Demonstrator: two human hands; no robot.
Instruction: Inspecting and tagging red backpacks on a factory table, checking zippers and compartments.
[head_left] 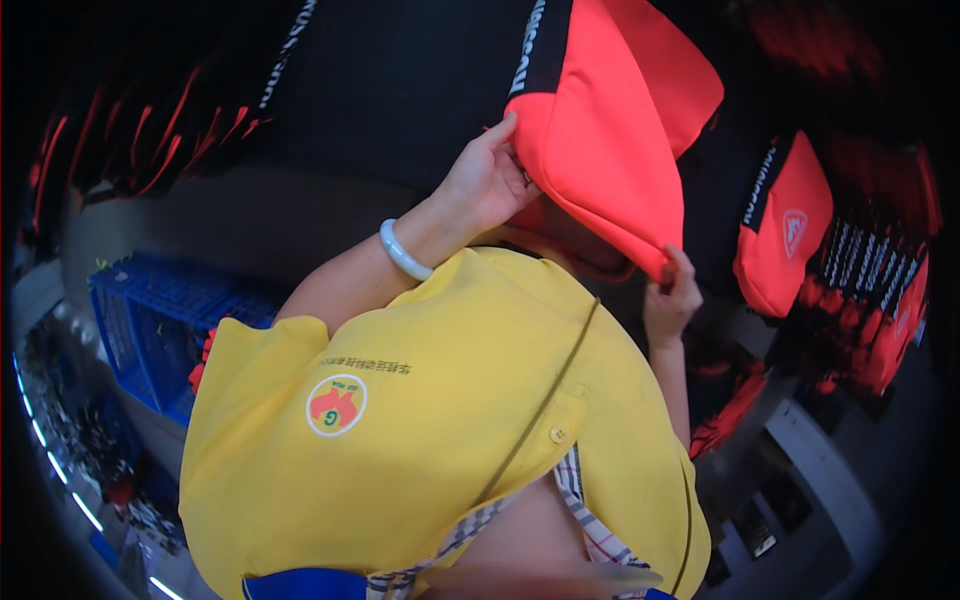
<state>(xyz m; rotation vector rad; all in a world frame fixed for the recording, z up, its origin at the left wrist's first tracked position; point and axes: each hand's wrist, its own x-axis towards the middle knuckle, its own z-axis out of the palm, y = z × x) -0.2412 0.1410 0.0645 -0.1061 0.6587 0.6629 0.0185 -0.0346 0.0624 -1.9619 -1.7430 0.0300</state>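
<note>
A bright red fabric piece with a black lettered band (610, 130) hangs in front of my chest, stitched along a curved seam. My left hand (485, 180), with a pale bangle at the wrist, grips its left edge near the black band; the thumb lies on top and the other fingers are partly hidden behind the cloth. At its lower right corner, my right hand (675, 297) pinches the red fabric between thumb and fingers. The upper end of the piece runs out of the picture.
To the right lies another red piece (790, 230) with a black band, beside a stack of similar pieces (870, 270). Black and red pieces (150, 130) are heaped at the far left. A blue plastic crate (140, 330) stands below them on the left.
</note>
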